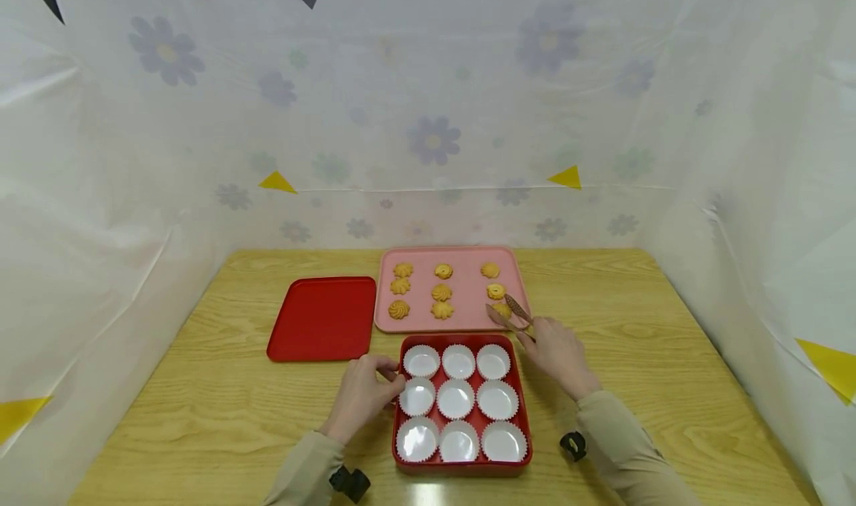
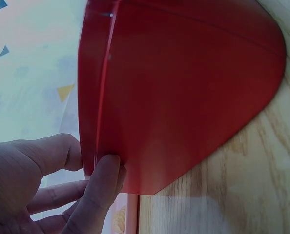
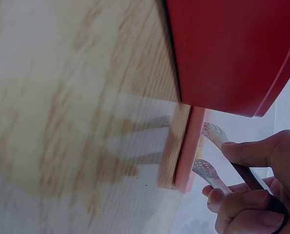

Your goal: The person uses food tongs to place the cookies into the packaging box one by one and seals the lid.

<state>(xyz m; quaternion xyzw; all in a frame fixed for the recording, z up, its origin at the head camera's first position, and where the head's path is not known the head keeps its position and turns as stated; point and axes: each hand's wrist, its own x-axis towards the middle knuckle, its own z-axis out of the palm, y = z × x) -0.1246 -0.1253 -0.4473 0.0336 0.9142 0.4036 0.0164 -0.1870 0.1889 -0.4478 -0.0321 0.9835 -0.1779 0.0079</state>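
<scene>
My right hand (image 1: 556, 353) grips a pair of tongs (image 1: 511, 324) with perforated metal tips and dark handles. The spread tips reach over the pink tray (image 1: 414, 326), one on each side of the cookie (image 1: 501, 310) at its near right corner. With thumb and fingers, my left hand (image 1: 364, 391) pinches the left wall of a red box (image 1: 461, 467), also seen in the left wrist view (image 2: 184, 87). Inside the box, white paper cups (image 1: 455, 400) stand in three rows of three, all without cookies. Several piped cookies (image 1: 441, 293) lie in three columns on the tray.
A flat red lid (image 1: 322, 319) lies on the wooden table (image 1: 221, 394), left of the pink tray. The box stands just in front of the tray. White flowered sheeting (image 1: 374, 105) encloses the back and sides, hung with small pennants.
</scene>
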